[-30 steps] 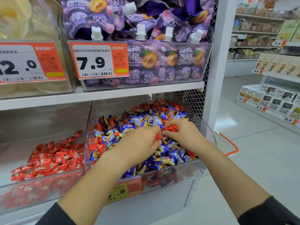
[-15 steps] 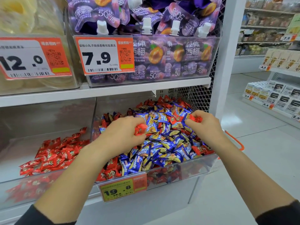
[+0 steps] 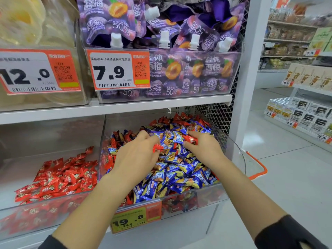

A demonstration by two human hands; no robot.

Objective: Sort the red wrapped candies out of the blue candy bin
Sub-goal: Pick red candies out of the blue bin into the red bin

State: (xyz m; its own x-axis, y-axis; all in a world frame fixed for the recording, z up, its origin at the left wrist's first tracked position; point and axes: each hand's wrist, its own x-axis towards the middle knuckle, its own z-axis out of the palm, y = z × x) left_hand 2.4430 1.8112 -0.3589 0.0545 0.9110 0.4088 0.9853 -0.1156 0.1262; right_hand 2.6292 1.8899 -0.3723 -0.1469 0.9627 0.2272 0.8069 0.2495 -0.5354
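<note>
On the lower shelf, both hands work inside the clear plastic bin of blue wrapped candies [image 3: 179, 198]. The left hand [image 3: 136, 157] has its fingers curled round a small red wrapped candy [image 3: 157, 147], which peeks out at the fingertips; only one crinkled end shows, so its long axis cannot be read with confidence, though the visible end points right and slightly up. The right hand [image 3: 203, 150] pinches a second red wrapped candy [image 3: 190, 139] between thumb and fingers; this one lies roughly crosswise, its long axis running left to right with a small downward tilt toward the right.

Judging by how things lie, the sorting is well begun but far from finished. A good heap of red wrapped candies [image 3: 59, 178] already sits in the neighbouring clear bin to the left. Yet red wrappers are scattered along the back rim of the blue bin [image 3: 181, 117], down its left side [image 3: 115, 142], and under the blue ones against the front wall. Both held pieces have yet to cross over to the left bin, and many more picks look necessary.
</note>
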